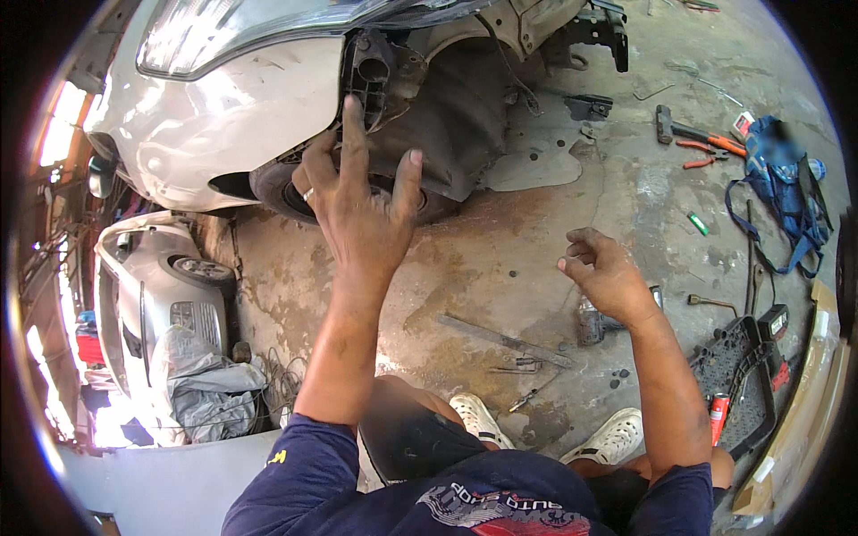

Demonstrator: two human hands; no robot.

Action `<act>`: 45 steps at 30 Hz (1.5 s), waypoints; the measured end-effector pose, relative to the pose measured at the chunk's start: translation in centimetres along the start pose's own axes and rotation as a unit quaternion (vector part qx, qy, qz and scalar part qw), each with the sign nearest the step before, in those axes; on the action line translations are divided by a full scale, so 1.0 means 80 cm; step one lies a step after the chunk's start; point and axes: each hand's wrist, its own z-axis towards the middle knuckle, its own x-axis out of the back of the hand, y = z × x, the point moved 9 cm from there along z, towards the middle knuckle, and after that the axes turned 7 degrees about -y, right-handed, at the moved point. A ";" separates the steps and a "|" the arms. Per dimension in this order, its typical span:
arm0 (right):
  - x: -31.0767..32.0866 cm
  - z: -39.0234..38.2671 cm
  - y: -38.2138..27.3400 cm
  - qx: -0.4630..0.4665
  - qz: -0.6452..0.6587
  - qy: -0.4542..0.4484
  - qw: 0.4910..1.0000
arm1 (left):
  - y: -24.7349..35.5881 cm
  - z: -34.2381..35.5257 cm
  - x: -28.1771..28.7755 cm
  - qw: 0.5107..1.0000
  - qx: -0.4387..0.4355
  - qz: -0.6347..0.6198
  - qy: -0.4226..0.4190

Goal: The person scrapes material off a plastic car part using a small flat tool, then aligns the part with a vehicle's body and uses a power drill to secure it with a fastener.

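My left hand is raised with its fingers spread, a ring on one finger, just in front of the dark plastic wheel-arch liner of a white car. Its fingertips reach toward the black bracket at the torn edge of the white bumper. It holds nothing. My right hand hovers lower and to the right over the concrete floor, fingers loosely curled and empty. The tyre shows behind the left hand.
A flat metal bar and pliers lie on the floor near my white shoes. A black tool tray, a hammer, a blue bag and a red can lie right. Another white car stands left.
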 end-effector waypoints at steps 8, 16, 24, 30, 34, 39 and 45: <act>-0.019 0.021 0.006 0.028 -0.003 -0.051 0.998 | 0.002 0.013 -0.030 0.997 0.042 0.019 -0.069; -0.033 0.025 0.076 -0.089 0.002 -0.100 0.991 | -0.018 -0.015 -0.023 0.994 0.052 -0.096 -0.032; -0.019 0.019 0.158 -0.142 -0.214 -0.057 0.965 | -0.035 -0.156 -0.125 0.946 0.155 -0.237 -0.157; -0.040 0.008 0.211 -0.167 -0.266 -0.080 0.946 | -0.019 -0.220 -0.168 0.883 0.177 -0.311 -0.305; -0.045 0.001 0.251 -0.185 -0.355 -0.076 0.913 | -0.024 -0.234 -0.181 0.867 0.170 -0.338 -0.324; -0.011 -0.006 0.367 -0.231 -0.455 -0.077 0.856 | -0.071 -0.278 -0.235 0.839 0.226 -0.259 -0.422; -0.043 -0.035 0.304 -0.214 -0.551 -0.080 0.803 | -0.079 -0.342 -0.270 0.798 0.185 -0.157 -0.551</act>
